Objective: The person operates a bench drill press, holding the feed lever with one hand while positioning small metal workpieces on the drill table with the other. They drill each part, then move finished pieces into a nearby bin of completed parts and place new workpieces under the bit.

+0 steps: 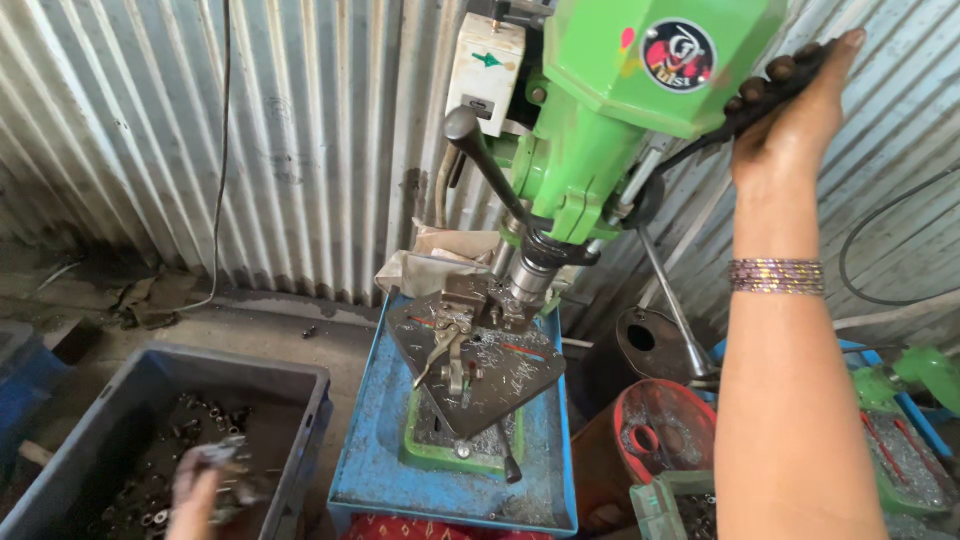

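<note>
While the right hand (790, 110) grips the black feed handle (775, 85) on the green drill press (640, 90), the left hand (200, 490) digs in the grey bin (150, 400).

Right hand is closed around the knobbed handle, arm raised. Left hand is blurred, low in the bin of small metal parts (190, 430); it seems to clutch a few, though I cannot tell for sure. I see the spindle (530, 275) sitting just above the jig plate (480, 365) in the blue tray (370, 440), swarf scattered about. Risk, as I judge it: eyes on the bin, so a pull on the handle could bring the spindle down unwatched; swarf may cut fingers. Round black-and-red sticker (678, 55) on the head; green arrow mark on the cream switch box (487, 75).
</note>
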